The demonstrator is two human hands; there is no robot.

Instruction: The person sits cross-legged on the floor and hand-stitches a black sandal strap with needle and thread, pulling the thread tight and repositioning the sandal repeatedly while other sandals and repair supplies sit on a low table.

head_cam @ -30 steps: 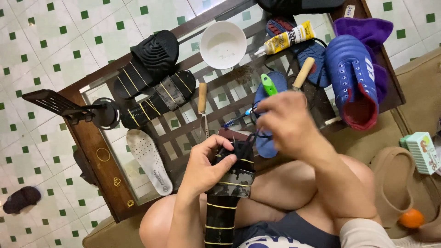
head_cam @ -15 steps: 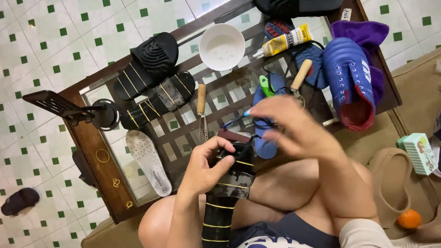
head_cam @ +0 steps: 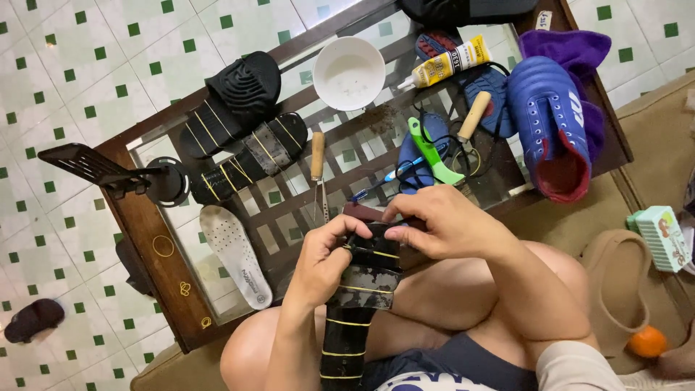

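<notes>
A black sandal [head_cam: 355, 311] with thin yellow bands around it rests upright over my lap. My left hand [head_cam: 323, 257] grips its upper part from the left. My right hand [head_cam: 441, 226] has its fingers on the sandal's top edge from the right, pinching there. Both hands meet at the sandal's top, just in front of the glass table [head_cam: 170, 268].
On the table lie black sandal pieces [head_cam: 239, 148], a white insole [head_cam: 235, 253], a white bowl [head_cam: 351, 72], a glue tube [head_cam: 445, 64], a wooden-handled awl [head_cam: 317, 163], a green tool [head_cam: 433, 152], a blue shoe [head_cam: 550, 127]. A beige slipper [head_cam: 615, 289] and an orange fruit [head_cam: 646, 342] lie at the right.
My right hand came down from above the table tools to the sandal's top edge, and now both hands hold the sandal.
</notes>
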